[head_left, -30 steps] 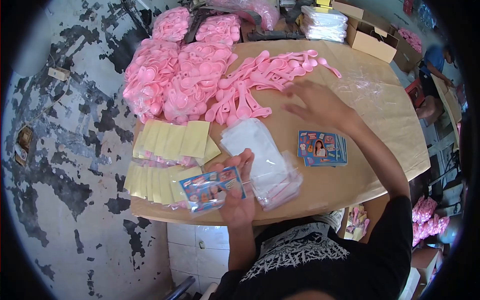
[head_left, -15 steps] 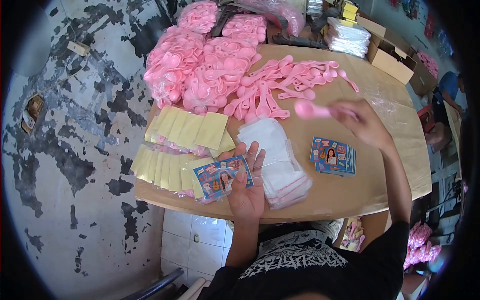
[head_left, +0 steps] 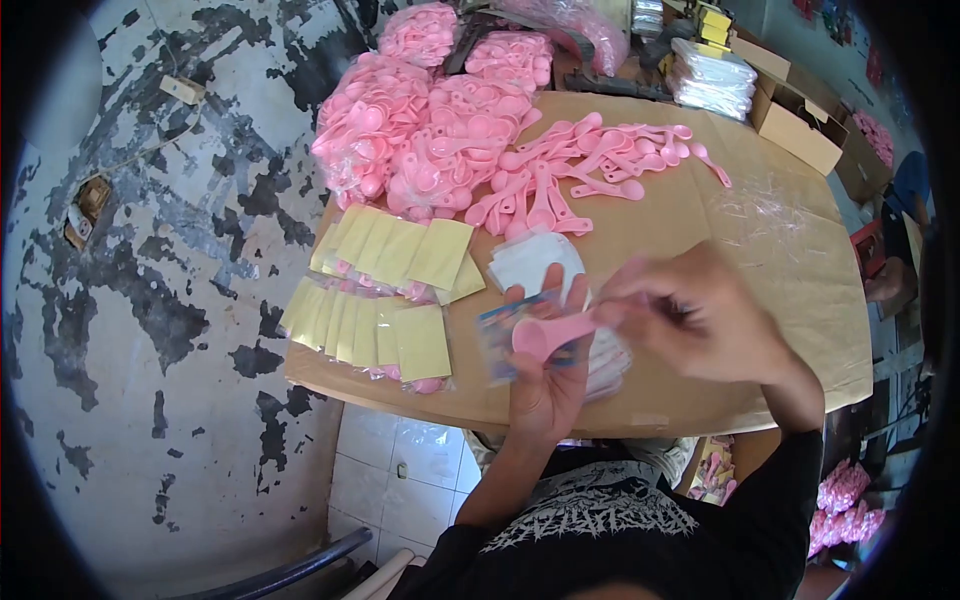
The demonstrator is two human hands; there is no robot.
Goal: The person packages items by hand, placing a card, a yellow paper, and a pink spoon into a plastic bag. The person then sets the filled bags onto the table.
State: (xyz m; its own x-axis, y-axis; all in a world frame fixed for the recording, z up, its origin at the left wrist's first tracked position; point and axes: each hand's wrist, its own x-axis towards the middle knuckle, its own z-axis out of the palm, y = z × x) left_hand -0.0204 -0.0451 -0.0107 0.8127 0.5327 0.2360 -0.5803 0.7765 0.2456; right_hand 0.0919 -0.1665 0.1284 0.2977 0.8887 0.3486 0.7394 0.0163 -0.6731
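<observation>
My left hand [head_left: 546, 400] is palm up near the front of the table and holds a blue printed card [head_left: 493, 325], its thumb over the card's lower part. My right hand [head_left: 705, 315], smeared by motion, grips a pink measuring spoon [head_left: 538, 338] by its handle. The spoon's bowl lies over the card, close to my left thumb. Behind my left hand is a pile of clear plastic bags [head_left: 535, 262], partly covered by the hands. My right hand and forearm hide the stack of blue cards.
Loose pink spoons [head_left: 600, 160] lie at the back, beside bulging bags of pink spoons [head_left: 450, 150]. Filled packets with yellow cards [head_left: 420, 335] form rows at left. Stacked plastic packs [head_left: 710, 80] and an open cardboard box [head_left: 797, 125] stand back right. Another person [head_left: 905, 190] is at far right.
My right hand has brought the spoon leftward and down onto the card in my left hand. My left hand has shifted slightly right. The camera view has shifted a little.
</observation>
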